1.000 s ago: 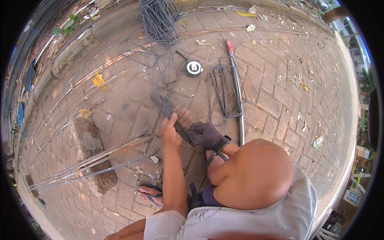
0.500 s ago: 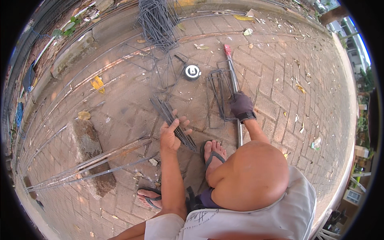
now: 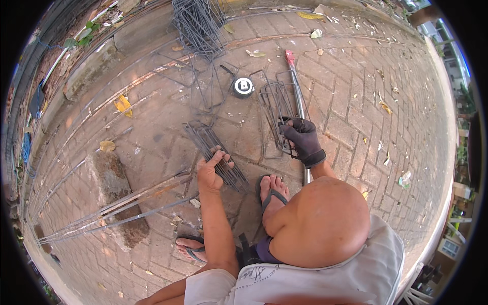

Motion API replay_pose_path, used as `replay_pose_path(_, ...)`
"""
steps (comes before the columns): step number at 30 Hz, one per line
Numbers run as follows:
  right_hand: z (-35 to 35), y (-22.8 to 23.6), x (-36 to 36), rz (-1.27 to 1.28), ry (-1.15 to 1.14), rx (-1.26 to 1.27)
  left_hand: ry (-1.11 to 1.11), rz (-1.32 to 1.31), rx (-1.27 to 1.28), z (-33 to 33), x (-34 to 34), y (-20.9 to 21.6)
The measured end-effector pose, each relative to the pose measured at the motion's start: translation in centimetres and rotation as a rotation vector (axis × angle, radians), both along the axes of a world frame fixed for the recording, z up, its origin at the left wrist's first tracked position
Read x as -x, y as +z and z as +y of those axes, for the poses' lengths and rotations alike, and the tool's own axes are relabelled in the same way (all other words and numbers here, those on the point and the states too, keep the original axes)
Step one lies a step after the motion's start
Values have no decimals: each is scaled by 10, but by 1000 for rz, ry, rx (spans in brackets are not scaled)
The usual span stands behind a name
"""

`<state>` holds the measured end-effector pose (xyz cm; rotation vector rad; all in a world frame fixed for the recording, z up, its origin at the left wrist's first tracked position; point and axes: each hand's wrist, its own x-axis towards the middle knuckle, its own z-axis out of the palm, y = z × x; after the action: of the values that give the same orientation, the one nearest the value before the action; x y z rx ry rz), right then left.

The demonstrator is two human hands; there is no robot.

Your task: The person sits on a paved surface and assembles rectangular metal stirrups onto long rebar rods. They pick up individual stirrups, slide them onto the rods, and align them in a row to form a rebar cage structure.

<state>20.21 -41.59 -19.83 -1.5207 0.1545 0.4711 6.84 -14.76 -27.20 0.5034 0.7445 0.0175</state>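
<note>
My bare left hand (image 3: 209,175) is closed around a stack of rectangular steel rebar stirrups (image 3: 204,141), held tilted above the paving left of my foot. My right hand (image 3: 304,141), in a dark fingerless glove, has its fingers curled on more rebar stirrups (image 3: 274,104); the exact number in its grip is hard to tell. A long metal bar with a red end (image 3: 297,91) lies just beyond the right hand, partly hidden by it. Between the two groups of stirrups, farther off, rests a round black-and-white tape measure (image 3: 243,87).
A tangled heap of bent stirrups (image 3: 195,25) lies at the far side, with loose ones trailing nearer. On the left, long thin rods (image 3: 147,195) cross a concrete block (image 3: 108,178). My sandalled foot (image 3: 273,190) is close below the hands. Dry leaves dot the brick paving.
My right hand has left the metal bar and shifted left onto the stirrups, closing on them. The stack in my left hand has turned slightly, so its rectangular openings show.
</note>
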Motion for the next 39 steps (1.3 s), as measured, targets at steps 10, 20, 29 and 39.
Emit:
replay_pose_path(10,29,-14,40,249,193,-310,-22,-22,-4,0,-4,5)
replay_pose_path(20,36,-14,30,-468,343,103,-23,-53,68,3,-2,1)
replay_pose_path(29,37,24,-35,-917,825,413,-53,-41,8,6,-1,1)
replay_pose_path(39,86,-11,-41,-811,1129,423,-56,-165,61,4,1,-3)
